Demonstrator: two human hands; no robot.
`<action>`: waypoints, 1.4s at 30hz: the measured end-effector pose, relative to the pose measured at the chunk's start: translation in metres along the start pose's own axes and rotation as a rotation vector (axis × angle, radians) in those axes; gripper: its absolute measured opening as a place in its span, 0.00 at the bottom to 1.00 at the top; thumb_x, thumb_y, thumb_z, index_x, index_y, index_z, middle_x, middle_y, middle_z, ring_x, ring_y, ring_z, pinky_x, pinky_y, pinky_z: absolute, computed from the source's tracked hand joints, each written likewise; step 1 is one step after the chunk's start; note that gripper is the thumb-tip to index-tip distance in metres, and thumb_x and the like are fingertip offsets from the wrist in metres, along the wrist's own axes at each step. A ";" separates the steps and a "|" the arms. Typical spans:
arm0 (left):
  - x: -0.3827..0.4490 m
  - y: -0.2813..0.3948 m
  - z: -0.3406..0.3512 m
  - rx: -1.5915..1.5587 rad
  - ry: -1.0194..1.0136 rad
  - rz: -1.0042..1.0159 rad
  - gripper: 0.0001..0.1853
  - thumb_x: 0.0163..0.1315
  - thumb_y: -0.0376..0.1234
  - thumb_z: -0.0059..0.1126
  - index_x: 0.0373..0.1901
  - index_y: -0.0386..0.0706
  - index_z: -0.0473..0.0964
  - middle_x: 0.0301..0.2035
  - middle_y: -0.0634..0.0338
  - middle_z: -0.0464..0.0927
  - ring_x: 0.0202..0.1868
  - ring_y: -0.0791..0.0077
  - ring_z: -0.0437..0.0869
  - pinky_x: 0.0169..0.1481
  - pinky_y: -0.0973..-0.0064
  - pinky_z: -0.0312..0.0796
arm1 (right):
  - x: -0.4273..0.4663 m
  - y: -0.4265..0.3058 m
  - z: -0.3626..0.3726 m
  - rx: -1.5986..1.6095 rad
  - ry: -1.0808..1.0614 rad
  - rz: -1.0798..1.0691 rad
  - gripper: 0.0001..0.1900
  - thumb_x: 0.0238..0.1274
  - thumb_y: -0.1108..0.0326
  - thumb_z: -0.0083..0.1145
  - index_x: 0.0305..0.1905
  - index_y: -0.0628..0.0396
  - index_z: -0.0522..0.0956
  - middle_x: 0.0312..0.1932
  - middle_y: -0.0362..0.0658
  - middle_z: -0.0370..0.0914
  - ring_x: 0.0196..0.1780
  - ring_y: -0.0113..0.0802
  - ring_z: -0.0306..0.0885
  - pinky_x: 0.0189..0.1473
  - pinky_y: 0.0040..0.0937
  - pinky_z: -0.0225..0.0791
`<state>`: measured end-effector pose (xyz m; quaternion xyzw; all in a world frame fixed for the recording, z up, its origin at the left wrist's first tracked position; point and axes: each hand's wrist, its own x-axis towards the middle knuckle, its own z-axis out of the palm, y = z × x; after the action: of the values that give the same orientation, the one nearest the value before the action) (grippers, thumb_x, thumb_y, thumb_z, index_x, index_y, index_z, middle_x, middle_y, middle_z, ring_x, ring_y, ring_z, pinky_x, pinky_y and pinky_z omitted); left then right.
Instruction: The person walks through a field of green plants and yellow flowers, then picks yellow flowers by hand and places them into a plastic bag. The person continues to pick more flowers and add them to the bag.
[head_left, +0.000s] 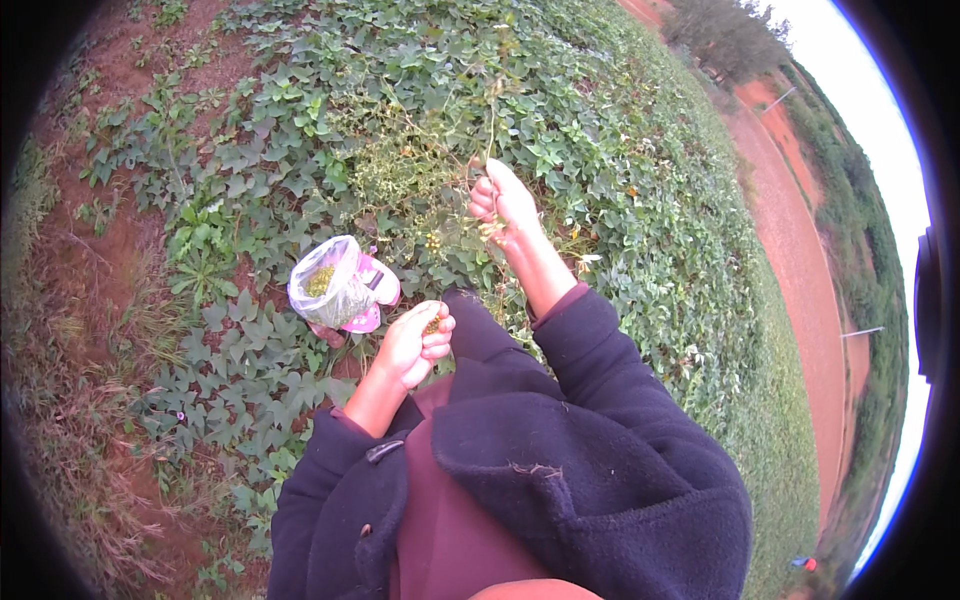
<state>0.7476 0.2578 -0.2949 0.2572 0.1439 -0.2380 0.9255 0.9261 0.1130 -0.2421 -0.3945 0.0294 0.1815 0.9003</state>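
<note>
My left hand (414, 343) is curled around some small yellow-green berries (433, 324), partly hidden by the fingers. Farther out, my right hand (508, 201) pinches a thin plant stem (492, 127) that rises above the fist. Pale yellowish leaves or pods (491, 227) hang just below its fingers. To the left of my left hand stands an open clear plastic bag (336, 259), with many small yellow-green berries (320, 281) inside. It sits in or against a pink and white container or bag (379, 283). A bushy plant bearing berries (397, 169) spreads beyond both hands.
Low leafy vines (255, 345) cover the ground around me. Bare reddish soil (112, 262) and dry grass (112, 480) lie at the left. A reddish dirt strip (787, 225) runs along the right, past the vines. One dark-clothed leg (487, 330) is below my hands.
</note>
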 end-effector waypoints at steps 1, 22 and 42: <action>-0.002 0.000 -0.005 -0.024 0.043 0.001 0.07 0.69 0.33 0.42 0.36 0.39 0.68 0.28 0.60 0.69 0.18 0.86 0.58 0.20 0.88 0.52 | 0.001 -0.007 -0.001 0.005 0.014 0.019 0.10 0.69 0.62 0.47 0.45 0.56 0.73 0.15 0.29 0.51 0.16 0.19 0.47 0.16 0.20 0.44; 0.005 0.026 -0.004 0.105 -0.144 0.011 0.11 0.71 0.37 0.44 0.38 0.39 0.71 0.31 0.61 0.72 0.25 0.85 0.65 0.23 0.90 0.57 | -0.032 0.023 0.033 -0.142 -0.351 0.333 0.14 0.72 0.58 0.43 0.47 0.58 0.72 0.16 0.28 0.50 0.17 0.16 0.45 0.18 0.16 0.42; 0.007 0.014 -0.005 -0.076 -0.214 -0.050 0.10 0.71 0.35 0.38 0.36 0.40 0.66 0.28 0.65 0.64 0.21 0.89 0.58 0.20 0.91 0.53 | -0.008 0.031 0.010 -0.098 -0.285 0.196 0.12 0.69 0.58 0.47 0.45 0.55 0.74 0.15 0.30 0.52 0.16 0.19 0.46 0.17 0.20 0.42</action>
<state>0.7604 0.2684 -0.2962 0.1916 0.0595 -0.2813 0.9384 0.9071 0.1369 -0.2554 -0.4036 -0.0691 0.3237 0.8530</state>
